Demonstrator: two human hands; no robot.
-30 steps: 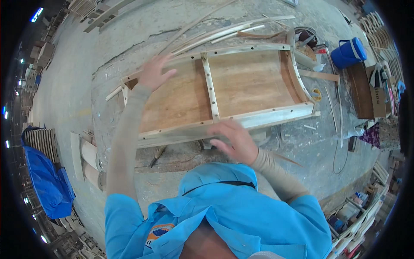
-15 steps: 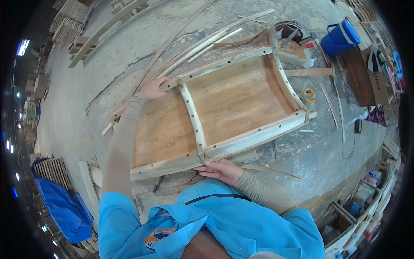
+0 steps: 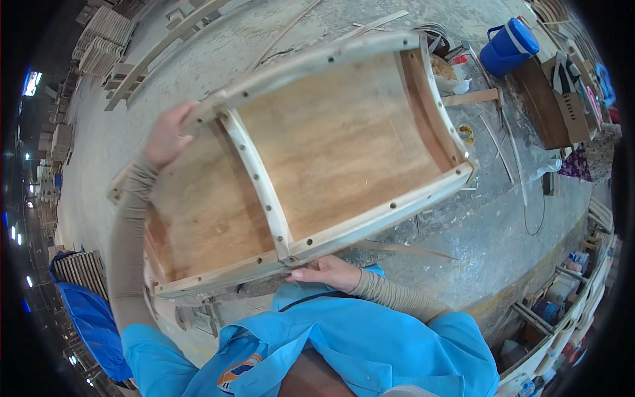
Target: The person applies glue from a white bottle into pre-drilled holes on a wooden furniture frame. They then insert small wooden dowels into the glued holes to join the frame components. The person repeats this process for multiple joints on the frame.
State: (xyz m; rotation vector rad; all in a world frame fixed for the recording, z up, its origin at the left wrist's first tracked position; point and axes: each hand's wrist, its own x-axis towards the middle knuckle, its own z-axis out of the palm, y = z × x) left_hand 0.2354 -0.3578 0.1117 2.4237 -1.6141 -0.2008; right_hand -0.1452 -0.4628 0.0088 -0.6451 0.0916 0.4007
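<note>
The frame (image 3: 256, 177) slanted before the person (image 3: 397, 341), eight to two o'clock. The left hand (image 3: 165, 137) grasped it at ten; the right hand (image 3: 334, 273) met it at six, fingers partly hidden, grip unclear, probably sharing the weight.

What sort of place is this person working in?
Probably a woodworking or furniture workshop: there's a large wooden frame with a panel inside, thin wooden strips lying to its right, and stacked wooden pieces at the upper left.
</note>
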